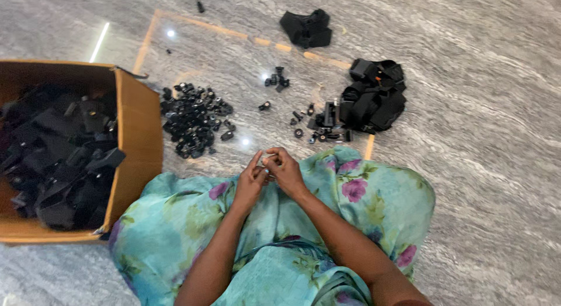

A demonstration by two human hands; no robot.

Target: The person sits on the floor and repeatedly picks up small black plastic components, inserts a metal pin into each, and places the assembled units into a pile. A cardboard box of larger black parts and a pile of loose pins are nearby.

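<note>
Pinching something tiny, unidentifiable: left hand, right hand, grips closed; cardboard box holds black parts.

Bare floor lay open right of the knee. Ahead, small black parts and strap bundles crowded the floor; the cardboard box blocked the left.

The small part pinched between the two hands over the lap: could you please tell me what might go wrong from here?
1. The left hand and right hand pinch something tiny; if it slips, it may vanish into the folds of the floral cloth.
2. The pile of small black parts lies loose on the smooth floor, so a knee could scatter it.
3. The cardboard box crowds the left elbow.
</note>
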